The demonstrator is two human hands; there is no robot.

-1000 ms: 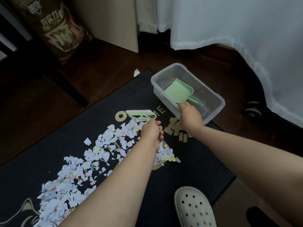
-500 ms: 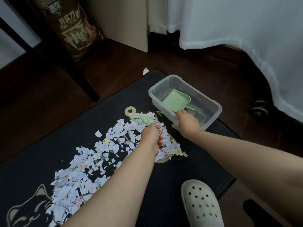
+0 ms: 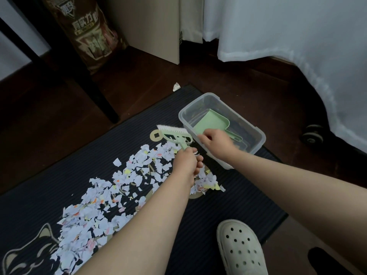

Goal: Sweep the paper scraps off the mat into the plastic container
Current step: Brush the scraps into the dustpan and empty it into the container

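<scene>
A heap of white and coloured paper scraps [image 3: 139, 167] lies across the dark ribbed mat [image 3: 228, 205]. My left hand [image 3: 186, 161] is shut on the handle of a small green brush [image 3: 172, 133], whose white bristles point away at the far end of the heap. The clear plastic container [image 3: 256, 147] stands on the mat's far right corner. Inside it lies a green dustpan [image 3: 208, 122]. My right hand [image 3: 215, 142] reaches over the container's near wall with its fingers curled at the dustpan's handle; it is blurred.
A white perforated shoe [image 3: 240, 249] rests on the mat's near edge. One stray scrap [image 3: 176, 86] lies on the wooden floor beyond the mat. A dark chair leg [image 3: 95, 92], a printed bag [image 3: 93, 32], a white cloth [image 3: 297, 46] and a caster wheel [image 3: 311, 133] surround the area.
The brush head has lifted a little and tilted at the far end of the heap. My right hand has shifted slightly at the dustpan in the container. The camera view has moved.
</scene>
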